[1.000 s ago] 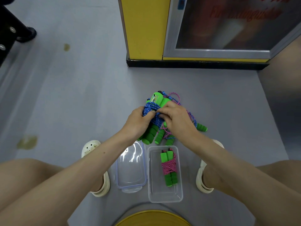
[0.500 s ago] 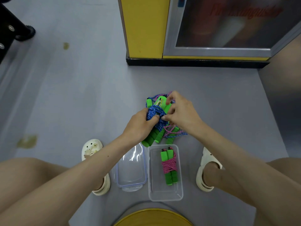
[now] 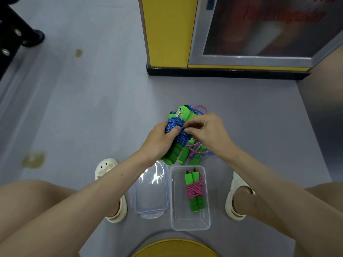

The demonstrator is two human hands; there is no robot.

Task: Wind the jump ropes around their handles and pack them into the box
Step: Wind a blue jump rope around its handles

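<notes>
My left hand grips a blue jump rope wound around its green foam handles, held above the floor. My right hand pinches the blue cord at the bundle's right side. Under my right hand lies a loose pink-and-blue rope with green handles on the floor. The clear plastic box stands between my feet. Inside it lies a pink rope wound around green handles.
The box's clear lid lies left of the box. My white clogs flank both. A yellow round stool edge is at the bottom. A yellow cabinet with a glass door stands ahead on the grey floor.
My right hand has moved from the top of the bundle down to its right side, working the blue cord. My left hand has kept its grip.
</notes>
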